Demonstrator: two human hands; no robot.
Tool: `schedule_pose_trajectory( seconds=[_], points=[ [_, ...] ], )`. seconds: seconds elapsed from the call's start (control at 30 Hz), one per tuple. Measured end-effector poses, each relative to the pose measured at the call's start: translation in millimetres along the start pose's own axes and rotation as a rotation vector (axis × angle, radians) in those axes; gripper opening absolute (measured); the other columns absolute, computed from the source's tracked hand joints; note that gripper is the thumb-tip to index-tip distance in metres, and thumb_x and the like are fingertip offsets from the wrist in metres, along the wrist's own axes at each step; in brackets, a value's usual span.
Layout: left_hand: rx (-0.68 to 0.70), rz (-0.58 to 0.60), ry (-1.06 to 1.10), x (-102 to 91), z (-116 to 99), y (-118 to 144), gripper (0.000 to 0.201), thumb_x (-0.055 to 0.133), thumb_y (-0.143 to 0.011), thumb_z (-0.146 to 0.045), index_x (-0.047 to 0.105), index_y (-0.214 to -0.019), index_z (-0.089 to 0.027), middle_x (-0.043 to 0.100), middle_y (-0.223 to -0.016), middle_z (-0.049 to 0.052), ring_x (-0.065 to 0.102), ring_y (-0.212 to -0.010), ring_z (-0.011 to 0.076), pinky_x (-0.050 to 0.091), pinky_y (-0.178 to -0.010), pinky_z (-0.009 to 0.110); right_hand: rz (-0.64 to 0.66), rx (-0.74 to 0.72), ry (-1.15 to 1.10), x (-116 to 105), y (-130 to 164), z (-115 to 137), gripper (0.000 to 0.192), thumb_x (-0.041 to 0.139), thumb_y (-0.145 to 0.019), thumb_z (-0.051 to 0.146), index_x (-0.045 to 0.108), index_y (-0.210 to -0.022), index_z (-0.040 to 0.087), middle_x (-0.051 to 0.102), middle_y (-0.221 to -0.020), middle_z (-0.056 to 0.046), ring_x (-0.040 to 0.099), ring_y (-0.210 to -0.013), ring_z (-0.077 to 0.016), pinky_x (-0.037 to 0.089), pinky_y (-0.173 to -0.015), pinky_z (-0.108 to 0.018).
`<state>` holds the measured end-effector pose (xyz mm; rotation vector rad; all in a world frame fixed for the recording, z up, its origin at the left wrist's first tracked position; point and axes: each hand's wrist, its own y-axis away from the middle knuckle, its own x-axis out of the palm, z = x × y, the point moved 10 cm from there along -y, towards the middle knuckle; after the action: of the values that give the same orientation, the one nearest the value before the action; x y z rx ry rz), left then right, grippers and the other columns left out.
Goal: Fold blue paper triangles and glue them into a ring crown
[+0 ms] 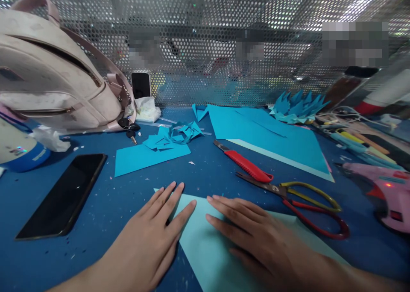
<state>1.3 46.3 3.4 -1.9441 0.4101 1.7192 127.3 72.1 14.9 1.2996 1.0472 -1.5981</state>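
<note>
Both hands — left hand (150, 236), right hand (256, 236) — press flat, fingers spread and grasping nothing, on a light-blue paper sheet (205, 245) on the blue table (96, 189), one diagonal fold laid — red-handled scissors (297, 202) lie idle just right.

Both hands lie flat on the pale sheet (208, 249) at the near edge of the tabletop (112, 198), the left hand (150, 236) and right hand (256, 236) close together. Ahead of the fingers a bare strip of tabletop runs across, free for passing. To the left the phone (62, 193) lies flat, with open room between it and the left hand. Just right of the right hand the scissors (301, 202) block the way, the red knife (246, 166) beyond them, and the pink glue gun (384, 193) farther right. Blue paper scraps (169, 138) and large sheets (269, 134) cover the middle; the bag (54, 78) and mesh wall (224, 35) close the far side.
</note>
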Motion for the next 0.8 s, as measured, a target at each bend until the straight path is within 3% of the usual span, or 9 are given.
schedule_pose_trajectory(
  seconds=[0.1, 0.27, 0.4, 0.67, 0.8],
  points=[
    [0.020, 0.002, -0.016, -3.4, -3.1, -1.5, 0.059, 0.044, -0.100, -0.031, 0.024, -0.155, -0.022, 0.023, -0.161, 0.014, 0.027, -0.145, 0.0378, 0.044, -0.106, 0.056, -0.019, -0.013, -0.013, -1.4, 0.6, 0.8, 0.049, 0.052, -0.093, 0.022, 0.050, -0.141, 0.017, 0.047, -0.148, -0.013, 0.044, -0.137, -0.0235, 0.041, -0.112, -0.038],
    [0.177, -0.030, -0.090, -1.8, -29.7, 1.4, 0.081, 0.040, -0.093, -0.066, 0.025, -0.154, -0.014, 0.039, -0.152, 0.022, 0.036, -0.140, 0.0390, 0.048, -0.100, 0.052, -0.035, -0.020, -0.011, -4.5, -1.2, 1.0, 0.050, 0.051, -0.091, 0.022, 0.050, -0.141, 0.016, 0.048, -0.147, -0.013, 0.046, -0.136, -0.0242, 0.042, -0.110, -0.038],
    [0.306, -0.078, -0.174, 6.0, -53.3, 7.9, 0.060, 0.045, -0.099, -0.048, 0.036, -0.150, -0.018, 0.049, -0.146, 0.017, 0.045, -0.135, 0.0329, 0.047, -0.103, 0.044, -0.042, -0.027, 0.011, -6.9, -3.3, 1.9, 0.044, 0.050, -0.093, 0.021, 0.054, -0.136, 0.016, 0.049, -0.146, -0.013, 0.048, -0.134, -0.0237, 0.045, -0.109, -0.037],
    [0.384, -0.105, -0.111, -0.3, -63.5, 12.2, 0.046, 0.049, -0.101, -0.032, 0.041, -0.146, -0.028, 0.054, -0.143, 0.009, 0.052, -0.131, 0.0275, 0.050, -0.100, 0.039, -0.003, 0.004, 0.024, 2.2, 0.5, -2.0, 0.059, 0.050, -0.096, 0.033, 0.036, -0.150, 0.013, 0.043, -0.151, -0.012, 0.039, -0.140, -0.0223, 0.040, -0.112, -0.036],
    [0.394, -0.100, -0.124, -5.0, -67.6, 10.7, 0.040, 0.048, -0.102, -0.029, 0.047, -0.142, -0.030, 0.059, -0.138, 0.007, 0.055, -0.128, 0.0256, 0.053, -0.098, 0.038, 0.034, -0.019, 0.109, 2.4, -9.0, 0.4, 0.058, 0.050, -0.096, 0.036, 0.039, -0.148, 0.010, 0.042, -0.152, -0.013, 0.039, -0.140, -0.0243, 0.042, -0.110, -0.038]
  ],
)
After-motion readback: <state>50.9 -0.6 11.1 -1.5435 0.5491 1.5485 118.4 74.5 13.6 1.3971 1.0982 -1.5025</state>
